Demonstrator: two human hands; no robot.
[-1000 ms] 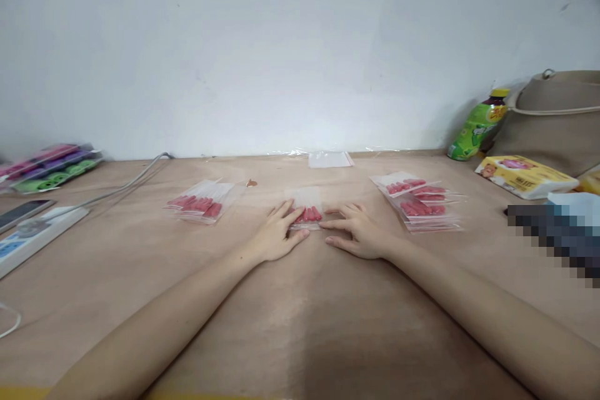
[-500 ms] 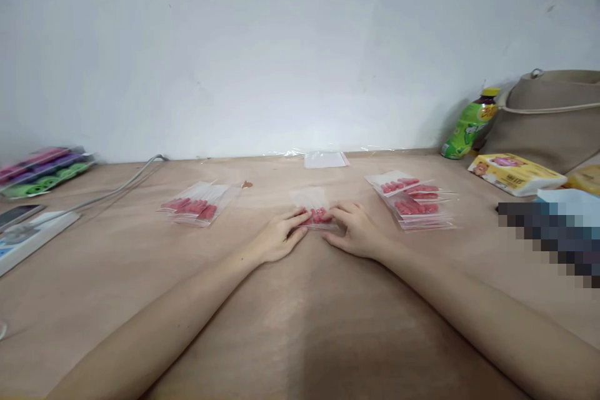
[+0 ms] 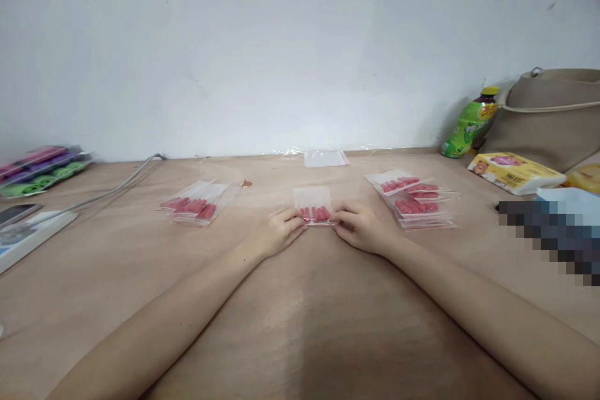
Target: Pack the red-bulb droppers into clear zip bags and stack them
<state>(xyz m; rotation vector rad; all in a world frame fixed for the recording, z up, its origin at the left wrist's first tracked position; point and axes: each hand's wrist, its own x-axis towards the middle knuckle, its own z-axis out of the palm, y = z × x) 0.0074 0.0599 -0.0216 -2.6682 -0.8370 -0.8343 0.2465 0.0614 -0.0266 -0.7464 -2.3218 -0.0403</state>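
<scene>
A small clear zip bag (image 3: 313, 197) lies flat on the table in the middle, with several red capsule-like pieces in a row along its near end. My left hand (image 3: 280, 230) pinches the bag's near left corner between thumb and fingers. At the near right corner, my right hand (image 3: 359, 229) grips it the same way. To the left is a loose pile of similar filled bags (image 3: 191, 203). On the right sits a taller stack of filled bags (image 3: 415, 203).
A flat whitish bag (image 3: 327, 159) lies by the wall. Right: a green bottle (image 3: 470, 125), a yellow tissue pack (image 3: 515, 173) and a beige handbag (image 3: 553, 119). Left: a power strip (image 3: 37, 237) with a grey cable (image 3: 117, 189), a phone (image 3: 19, 214) and colourful packs (image 3: 44, 170).
My fingers have drawn outward from over the red pieces to the bag's near corners. The pieces now show in an even row, and the bag looks flatter.
</scene>
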